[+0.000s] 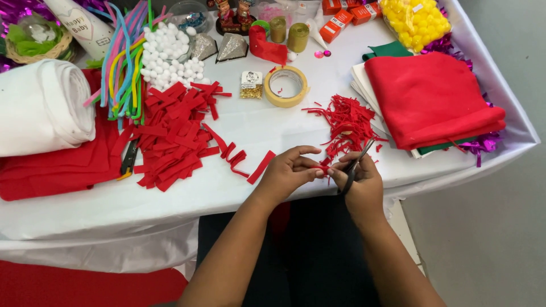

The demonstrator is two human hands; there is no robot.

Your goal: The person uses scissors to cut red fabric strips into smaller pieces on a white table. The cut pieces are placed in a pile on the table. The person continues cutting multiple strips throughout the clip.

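My left hand (pixel 287 170) pinches a small red felt strip (pixel 323 169) at the table's front edge. My right hand (pixel 358 179) holds black scissors (pixel 354 167), whose blades point up and to the right, right beside the strip. Just beyond both hands lies a heap of thin red felt cuttings (pixel 344 125). To the left, a large pile of wider red felt strips (pixel 170 139) covers the white table (pixel 256 125), with a few loose strips (pixel 242 158) near my left hand.
A tape roll (pixel 286 86) sits mid-table. Folded red felt (pixel 432 99) lies at right on white sheets, yellow pompoms (pixel 415 21) behind it. White pompoms (pixel 170 54), coloured pipe cleaners (pixel 122 62), a white felt roll (pixel 42 108) and red cloth (pixel 57 167) fill the left.
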